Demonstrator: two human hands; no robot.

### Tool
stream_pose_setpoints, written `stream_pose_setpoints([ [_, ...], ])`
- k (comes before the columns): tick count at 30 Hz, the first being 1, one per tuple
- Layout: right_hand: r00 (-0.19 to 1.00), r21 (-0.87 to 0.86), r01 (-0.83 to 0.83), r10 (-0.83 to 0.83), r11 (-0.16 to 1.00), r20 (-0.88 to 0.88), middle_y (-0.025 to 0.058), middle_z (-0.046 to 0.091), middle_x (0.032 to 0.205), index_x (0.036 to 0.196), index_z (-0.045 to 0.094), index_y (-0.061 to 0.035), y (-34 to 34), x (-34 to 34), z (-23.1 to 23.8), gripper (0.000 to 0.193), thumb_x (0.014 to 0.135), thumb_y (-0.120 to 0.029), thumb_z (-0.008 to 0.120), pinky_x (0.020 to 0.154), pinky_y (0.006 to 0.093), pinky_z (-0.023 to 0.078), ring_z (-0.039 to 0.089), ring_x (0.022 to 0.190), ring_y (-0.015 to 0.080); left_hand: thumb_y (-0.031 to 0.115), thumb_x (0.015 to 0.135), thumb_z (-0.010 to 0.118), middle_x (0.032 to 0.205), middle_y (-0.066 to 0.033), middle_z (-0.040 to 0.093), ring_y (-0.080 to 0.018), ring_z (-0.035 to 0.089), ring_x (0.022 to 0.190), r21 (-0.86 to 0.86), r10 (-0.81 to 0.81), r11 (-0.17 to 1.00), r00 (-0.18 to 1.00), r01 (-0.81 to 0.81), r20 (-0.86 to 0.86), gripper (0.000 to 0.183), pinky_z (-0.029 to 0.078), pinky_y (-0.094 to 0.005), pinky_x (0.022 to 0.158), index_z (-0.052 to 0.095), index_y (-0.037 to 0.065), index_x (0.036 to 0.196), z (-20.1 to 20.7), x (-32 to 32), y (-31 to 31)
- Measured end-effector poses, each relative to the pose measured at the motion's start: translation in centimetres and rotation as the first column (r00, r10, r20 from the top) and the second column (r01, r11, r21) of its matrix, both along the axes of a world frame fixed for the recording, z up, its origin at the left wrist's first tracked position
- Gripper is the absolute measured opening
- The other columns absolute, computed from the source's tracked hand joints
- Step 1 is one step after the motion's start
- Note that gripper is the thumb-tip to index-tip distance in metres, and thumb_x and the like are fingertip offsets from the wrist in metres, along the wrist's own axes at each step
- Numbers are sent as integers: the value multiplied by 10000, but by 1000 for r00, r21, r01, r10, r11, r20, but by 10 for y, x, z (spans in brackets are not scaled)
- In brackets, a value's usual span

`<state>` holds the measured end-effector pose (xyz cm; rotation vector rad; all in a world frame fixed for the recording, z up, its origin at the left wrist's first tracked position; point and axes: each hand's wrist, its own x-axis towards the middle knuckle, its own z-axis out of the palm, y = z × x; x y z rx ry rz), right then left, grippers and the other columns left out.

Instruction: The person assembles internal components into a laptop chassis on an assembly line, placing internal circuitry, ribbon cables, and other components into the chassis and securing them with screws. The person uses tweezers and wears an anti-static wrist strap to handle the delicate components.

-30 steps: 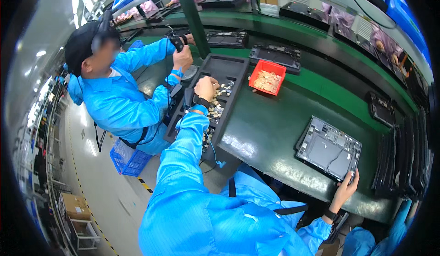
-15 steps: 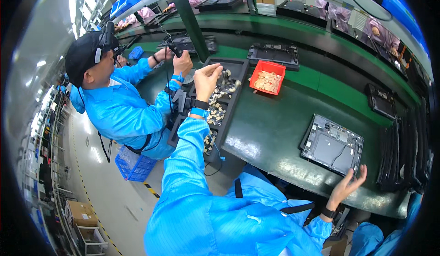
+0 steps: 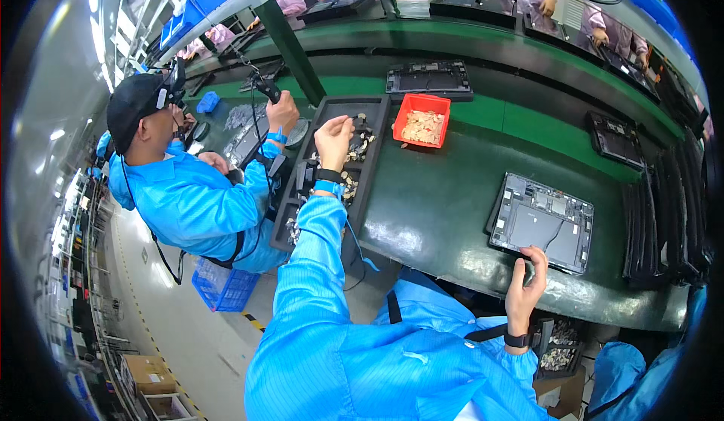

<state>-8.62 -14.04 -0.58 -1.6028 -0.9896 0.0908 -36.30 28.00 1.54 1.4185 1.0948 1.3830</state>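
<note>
My left hand point(image 3: 334, 143) is over a black divided tray point(image 3: 329, 110) of small pale and dark parts point(image 3: 364, 143). Its thumb and fingertips are pinched together; whatever they hold, if anything, is too small to make out. Just off the near edge of an opened tablet-like device point(image 3: 544, 223), my right hand point(image 3: 526, 289) is turned palm inward, its fingers curved and apart from the thumb, with nothing visible between them. The device lies flat on the green bench, its inner boards and grey panels exposed and a thin dark cable across it.
A red bin point(image 3: 422, 119) of small tan pieces stands right of the tray. Further devices point(image 3: 428, 80) lie along the back, and a row of black panels point(image 3: 654, 217) stands at right. A co-worker in blue point(image 3: 188, 183) stands at left, holding a dark hanging tool point(image 3: 265, 87).
My right hand has moved left to the device's near edge, its fingers curling more. The left hand's fingers are drawn closer together over the tray. The co-worker's other hand has lowered.
</note>
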Motion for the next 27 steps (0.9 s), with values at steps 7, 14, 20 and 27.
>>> stream_pose_setpoints([
  [7,998,16,35,-34,999,-52,107,651,1145,1073,638,11,-9,5,-3,145,946,41,575,1052,356,420,592,1162,229,136,989,685,1245,-179,679,-269,672,1165,-341,44,918,803,202,595,417,569,-375,1001,568,-59,1338,-6,-28,7],
  [14,928,21,-173,170,985,-332,142,694,1216,1305,611,27,3,-8,21,317,998,-52,606,989,326,478,644,1140,195,109,988,691,1000,-97,742,-139,704,860,-56,-461,882,881,468,108,273,594,-282,806,691,-59,1204,65,67,-132],
  [20,865,73,-352,354,933,-356,136,767,1088,1362,592,36,36,-21,49,427,961,-75,688,937,314,521,714,1011,170,50,974,696,1026,-106,746,-128,706,924,-146,-709,669,685,728,168,298,586,-267,835,674,-44,1256,47,132,-242],
  [27,896,60,-228,234,972,-377,132,775,1011,1204,702,45,22,-16,38,247,991,-74,665,877,288,545,732,955,162,65,951,730,1048,-127,761,-152,716,963,-152,-719,684,695,713,26,262,583,-288,876,719,-58,1183,30,145,-265],
])
